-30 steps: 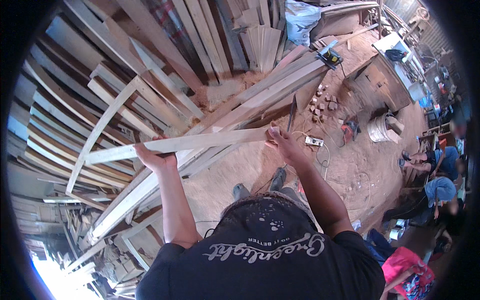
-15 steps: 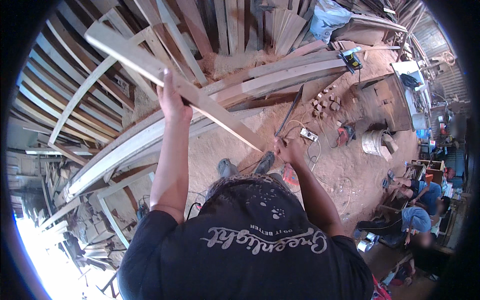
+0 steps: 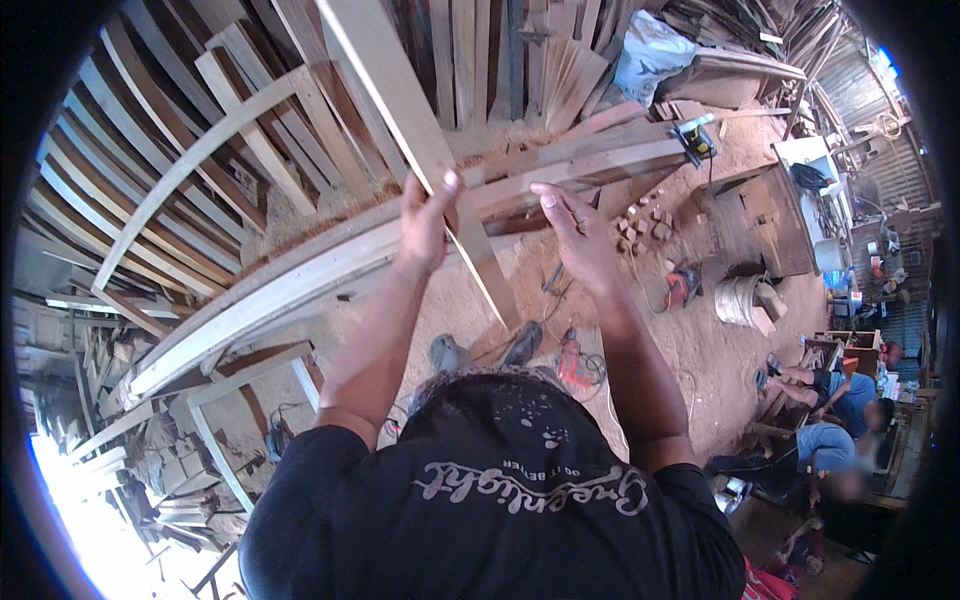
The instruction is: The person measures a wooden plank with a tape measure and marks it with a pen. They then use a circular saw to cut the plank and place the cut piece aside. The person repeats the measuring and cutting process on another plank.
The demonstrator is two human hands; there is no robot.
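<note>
The left hand (image 3: 425, 228) is closed on a long pale board (image 3: 413, 115), its thumb lying against the wood and its other fingers partly hidden. From that grip the board slants up and away to the left, past the fingertips, while its lower end drops between the hands toward the shoes (image 3: 521, 343). The right hand (image 3: 585, 245), thumb spread from loosely bent fingers, holds nothing visible; the board stands apart, left of that thumb. Small wooden blocks (image 3: 645, 225) lie right of those fingers.
</note>
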